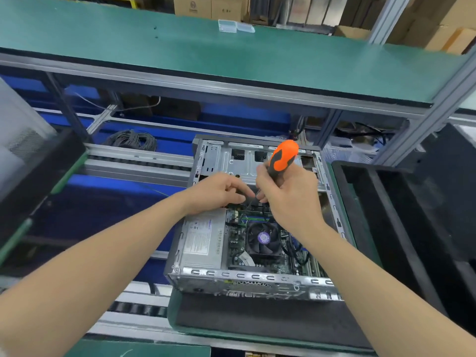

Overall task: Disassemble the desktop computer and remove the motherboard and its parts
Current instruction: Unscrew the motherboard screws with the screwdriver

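Note:
An open desktop computer case point(247, 279) lies on a dark tray. Inside sit a grey power supply point(203, 240), a green motherboard point(238, 243) and a black CPU fan point(263, 238) with a purple label. My right hand point(291, 199) grips an orange-and-black screwdriver point(282, 157), its shaft pointing down into the case above the fan. My left hand point(219, 193) reaches in beside it, fingertips pinched near the screwdriver's shaft; what they hold is hidden. A silver drive cage point(231, 161) fills the far part of the case.
A green shelf point(231, 60) on an aluminium frame overhangs the bench. A coil of grey cable point(134, 140) lies behind on blue bins. A black tray point(412, 215) stands at the right, another dark tray point(31, 176) at the left. A roller conveyor point(139, 161) runs beneath.

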